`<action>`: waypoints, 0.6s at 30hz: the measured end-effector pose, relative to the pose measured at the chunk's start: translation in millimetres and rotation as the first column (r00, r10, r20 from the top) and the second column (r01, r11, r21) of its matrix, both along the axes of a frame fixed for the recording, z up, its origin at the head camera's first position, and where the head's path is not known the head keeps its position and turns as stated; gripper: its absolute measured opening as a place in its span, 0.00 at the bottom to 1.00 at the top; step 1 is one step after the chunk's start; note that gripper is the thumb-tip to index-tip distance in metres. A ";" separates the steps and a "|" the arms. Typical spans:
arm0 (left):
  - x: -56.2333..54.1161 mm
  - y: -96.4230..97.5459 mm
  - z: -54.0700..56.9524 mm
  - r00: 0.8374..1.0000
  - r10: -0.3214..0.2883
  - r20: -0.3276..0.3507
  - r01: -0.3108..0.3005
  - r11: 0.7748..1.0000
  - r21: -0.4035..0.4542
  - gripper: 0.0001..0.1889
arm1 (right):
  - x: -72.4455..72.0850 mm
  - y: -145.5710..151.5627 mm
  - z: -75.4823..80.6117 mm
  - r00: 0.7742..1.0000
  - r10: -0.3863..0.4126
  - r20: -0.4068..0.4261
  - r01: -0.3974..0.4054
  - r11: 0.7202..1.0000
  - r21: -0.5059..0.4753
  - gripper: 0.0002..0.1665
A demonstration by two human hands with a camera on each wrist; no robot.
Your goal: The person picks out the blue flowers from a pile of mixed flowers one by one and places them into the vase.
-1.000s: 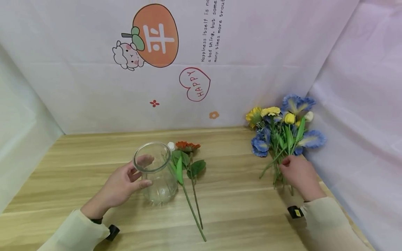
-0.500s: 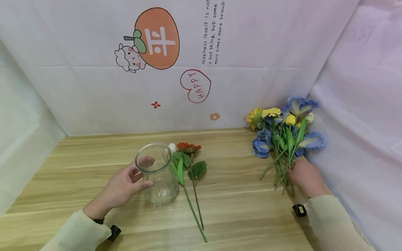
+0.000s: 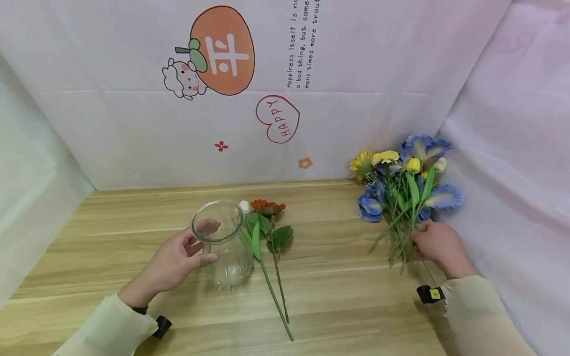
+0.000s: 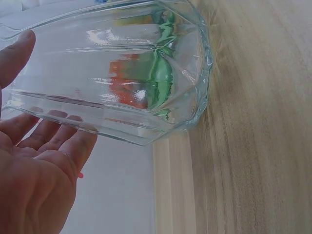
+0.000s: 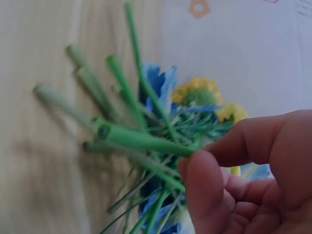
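My left hand (image 3: 171, 262) holds a clear ribbed glass vase (image 3: 231, 271), its thumb on the near side and fingers round the far side. The vase stands upright on the wooden table. At the right, my right hand (image 3: 441, 248) is at the lower stems of a bunch of artificial flowers (image 3: 396, 195). In the right wrist view, its thumb and index finger pinch one green flower stem (image 5: 146, 140) among several others. Which bloom that stem belongs to is hidden.
Beside the vase lie an orange-red flower (image 3: 267, 207) and a white tulip (image 3: 244, 206), stems toward the front. Blue irises (image 3: 369, 205), yellow flowers (image 3: 362, 165) and tulips make up the bunch. A printed white cloth (image 3: 356, 74) hangs behind the wooden table (image 3: 334, 296).
My right hand has shifted a little to the right along the stems, away from the middle of the bunch. The left hand and the vase stay in place.
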State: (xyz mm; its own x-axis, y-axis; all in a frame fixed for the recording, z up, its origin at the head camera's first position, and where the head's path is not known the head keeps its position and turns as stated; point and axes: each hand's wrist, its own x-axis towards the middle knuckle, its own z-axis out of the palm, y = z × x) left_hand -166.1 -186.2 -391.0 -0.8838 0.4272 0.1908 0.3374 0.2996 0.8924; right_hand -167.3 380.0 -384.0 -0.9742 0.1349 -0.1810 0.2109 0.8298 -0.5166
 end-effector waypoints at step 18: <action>-0.3 -1.5 -2.1 1.000 0.004 0.011 -0.004 1.000 0.015 0.38 | 6.6 -85.5 3.3 0.996 0.089 -0.018 -0.090 0.940 -0.330 0.11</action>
State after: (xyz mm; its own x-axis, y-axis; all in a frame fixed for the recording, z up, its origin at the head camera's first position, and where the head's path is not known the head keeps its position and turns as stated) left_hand -166.3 -187.7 -393.1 -0.8874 0.4212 0.1875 0.3268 0.2877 0.9002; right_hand -160.7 294.5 -380.7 -0.9801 -0.0194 -0.1975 0.1418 0.6277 -0.7654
